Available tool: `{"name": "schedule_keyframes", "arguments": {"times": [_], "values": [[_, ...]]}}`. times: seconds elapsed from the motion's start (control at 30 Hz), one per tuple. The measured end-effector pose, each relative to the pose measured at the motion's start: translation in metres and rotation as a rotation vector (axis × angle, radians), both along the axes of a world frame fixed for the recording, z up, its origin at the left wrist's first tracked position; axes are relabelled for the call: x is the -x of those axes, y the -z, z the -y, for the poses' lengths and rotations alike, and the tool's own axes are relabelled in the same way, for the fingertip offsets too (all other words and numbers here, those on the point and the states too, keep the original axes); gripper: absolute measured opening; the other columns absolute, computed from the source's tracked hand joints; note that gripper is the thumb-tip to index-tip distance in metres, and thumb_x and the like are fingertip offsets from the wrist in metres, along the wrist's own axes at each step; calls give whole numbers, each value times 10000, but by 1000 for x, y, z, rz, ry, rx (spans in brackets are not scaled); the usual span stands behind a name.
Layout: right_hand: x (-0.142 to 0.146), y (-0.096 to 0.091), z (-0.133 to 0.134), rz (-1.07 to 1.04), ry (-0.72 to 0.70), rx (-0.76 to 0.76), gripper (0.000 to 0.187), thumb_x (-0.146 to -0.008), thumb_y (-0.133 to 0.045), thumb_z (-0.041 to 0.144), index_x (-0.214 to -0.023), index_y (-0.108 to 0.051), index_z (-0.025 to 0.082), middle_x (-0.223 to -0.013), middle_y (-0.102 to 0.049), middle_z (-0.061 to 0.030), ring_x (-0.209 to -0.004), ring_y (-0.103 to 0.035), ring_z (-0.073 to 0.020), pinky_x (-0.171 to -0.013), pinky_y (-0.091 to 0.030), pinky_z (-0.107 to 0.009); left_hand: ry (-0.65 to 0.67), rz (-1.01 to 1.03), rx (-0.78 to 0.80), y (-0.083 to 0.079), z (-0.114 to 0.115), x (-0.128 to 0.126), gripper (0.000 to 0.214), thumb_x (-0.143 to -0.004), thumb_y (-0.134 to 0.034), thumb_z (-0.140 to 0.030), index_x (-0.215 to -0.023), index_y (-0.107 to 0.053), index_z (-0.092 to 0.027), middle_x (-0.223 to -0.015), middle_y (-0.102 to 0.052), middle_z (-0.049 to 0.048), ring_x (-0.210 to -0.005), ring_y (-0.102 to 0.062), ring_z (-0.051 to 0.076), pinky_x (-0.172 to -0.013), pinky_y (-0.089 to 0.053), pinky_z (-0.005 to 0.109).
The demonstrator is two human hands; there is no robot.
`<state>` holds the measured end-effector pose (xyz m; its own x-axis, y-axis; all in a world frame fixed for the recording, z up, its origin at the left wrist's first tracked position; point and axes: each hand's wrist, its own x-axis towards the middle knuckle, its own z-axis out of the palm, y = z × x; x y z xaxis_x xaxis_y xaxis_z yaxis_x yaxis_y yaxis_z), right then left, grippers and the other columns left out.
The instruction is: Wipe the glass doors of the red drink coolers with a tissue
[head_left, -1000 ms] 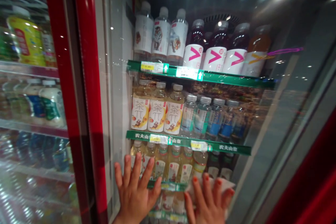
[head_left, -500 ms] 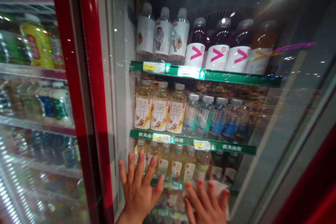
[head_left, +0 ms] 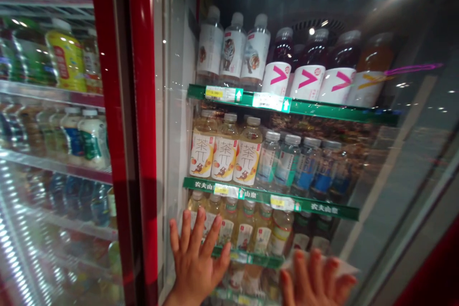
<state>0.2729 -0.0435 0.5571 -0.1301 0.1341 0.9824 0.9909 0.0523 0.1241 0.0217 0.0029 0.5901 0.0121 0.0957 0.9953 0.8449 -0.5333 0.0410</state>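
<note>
My left hand [head_left: 198, 262] is spread against the glass door [head_left: 387, 172] of a drinks fridge, its palm towards the glass and nothing held. To its right, low in the view, my right hand [head_left: 314, 281] presses a thin white cloth [head_left: 347, 264] to the same pane. Most of the cloth is hidden under the fingers, and the lower part of this hand is cut off by the frame. Behind the glass, just past my fingertips, stands a row of tea bottles [head_left: 245, 229].
A red door frame [head_left: 141, 105] divides this fridge from another at the left, where a yellow bottle [head_left: 66, 60] stands among others. Green shelf strips [head_left: 322, 113] bear price tags. Bottles with white labels [head_left: 308, 79] fill the top shelf. A red edge [head_left: 435, 258] shows at lower right.
My right hand has slid right across the glass with the cloth, away from my left hand. The left hand stays at its spot on the pane, while the whole view has shifted slightly.
</note>
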Motion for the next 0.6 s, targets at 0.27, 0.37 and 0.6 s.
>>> {"name": "schedule_keyframes", "arguments": {"times": [0.27,0.37,0.6], "values": [[32,-59,-12,-127,27,1,754,-1083,-506,388,-1762,-201,266,-1837,-147,-72,-1711,-61,-414,-1333,-60,-813,-16,-7,-3,-2,0,-2,747,-1043,-614,-422,-1723,-321,-335,-1846,-204,-10,-1737,-143,268,-1435,-55,538],[66,-21,-9,162,-35,31,739,-1038,-583,335,-1731,-326,318,-1813,-253,23,-1711,-157,-318,-1416,-33,-607,-18,-7,-5,-1,1,-1,757,-1033,-626,-414,-1723,-326,-329,-1846,-206,3,-1737,-146,277,-1432,-59,546],[-10,-48,-4,-360,15,10,731,-1112,-394,431,-1772,-108,307,-1846,27,-105,-1699,42,-482,-1207,-26,-958,-42,-36,25,5,4,14,798,-1020,-674,-455,-1726,-321,-332,-1838,-230,-7,-1734,-150,278,-1437,-48,531]]}}
